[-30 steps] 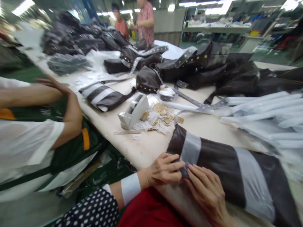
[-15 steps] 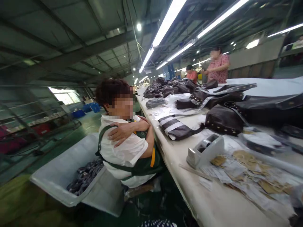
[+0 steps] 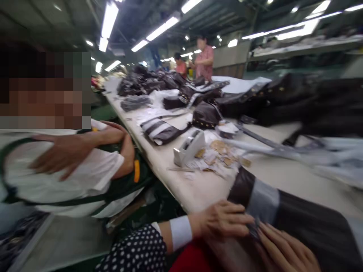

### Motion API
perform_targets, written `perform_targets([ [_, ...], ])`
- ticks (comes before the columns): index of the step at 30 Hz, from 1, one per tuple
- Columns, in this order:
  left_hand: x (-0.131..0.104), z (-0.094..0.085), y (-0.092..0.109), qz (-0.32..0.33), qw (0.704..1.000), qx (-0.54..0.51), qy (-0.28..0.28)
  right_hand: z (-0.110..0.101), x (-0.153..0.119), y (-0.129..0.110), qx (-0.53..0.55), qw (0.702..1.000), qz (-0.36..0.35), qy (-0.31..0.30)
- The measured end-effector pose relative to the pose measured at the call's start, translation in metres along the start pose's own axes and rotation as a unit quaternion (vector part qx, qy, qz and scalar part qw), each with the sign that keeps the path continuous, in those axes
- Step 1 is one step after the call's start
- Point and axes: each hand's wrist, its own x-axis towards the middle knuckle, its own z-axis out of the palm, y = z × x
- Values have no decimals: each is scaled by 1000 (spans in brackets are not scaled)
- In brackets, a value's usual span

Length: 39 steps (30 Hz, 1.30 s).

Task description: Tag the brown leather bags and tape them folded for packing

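Observation:
A dark brown, leather-like bag (image 3: 306, 219) with a wide grey band (image 3: 263, 200) across it lies at the table's near edge. My left hand (image 3: 221, 221) reaches in from the left, its fingers curled at the bag's near side beside the band. Close to it, my right hand (image 3: 289, 247) has its fingers together, bent over the same side of the bag. A small dark grey piece (image 3: 253, 228) shows between the fingertips of both hands; blur hides its kind. Both thumbs are hidden.
A tape dispenser (image 3: 189, 147) stands before scattered paper tags (image 3: 221, 153). A striped dark bag (image 3: 161, 130), a studded bag (image 3: 207, 113) and a dark heap (image 3: 147, 83) lie farther along. A seated co-worker (image 3: 70, 166) is close on the left; a bin (image 3: 70, 238) stands below.
The view has swung right and down. Both my hands and the banded bag now show at the lower right. The seated co-worker appears nearer, with arms still folded.

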Motion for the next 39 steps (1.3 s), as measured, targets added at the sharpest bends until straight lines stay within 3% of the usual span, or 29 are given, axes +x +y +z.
perform_targets([
  [2, 3, 2, 0, -34, 995, -70, 59, -16, 2, -3, -77, 994, -55, -48],
  [5, 10, -4, -5, -60, 987, -127, 76, -15, 5, -7, -116, 988, -67, -72],
  [8, 19, -1, -5, -25, 984, -139, 112, -8, 4, -8, -123, 988, -54, -82],
  [12, 22, 19, -6, 17, 974, -167, 154, -7, 4, -6, -127, 987, -61, -77],
  [16, 18, 27, -8, 21, 972, -156, 173, -18, 1, -6, -122, 984, -83, -96],
  [19, 17, 25, -7, 17, 973, -148, 174, -31, -17, -15, -118, 981, -92, -121],
  [23, 17, 25, -5, 17, 974, -137, 179, -37, -52, -28, -109, 983, -5, -147],
  [27, 15, 27, -5, 14, 974, -140, 175, -22, -61, -34, -85, 979, 131, -132],
  [32, 13, 27, -5, 17, 975, -147, 164, -8, -50, -42, -92, 981, 119, -123],
  [36, 12, 28, -4, 15, 976, -140, 166, -15, -52, -49, -75, 981, 112, -139],
  [39, 12, 29, -4, 16, 976, -131, 171, -20, -61, -43, -121, 972, 154, -132],
])
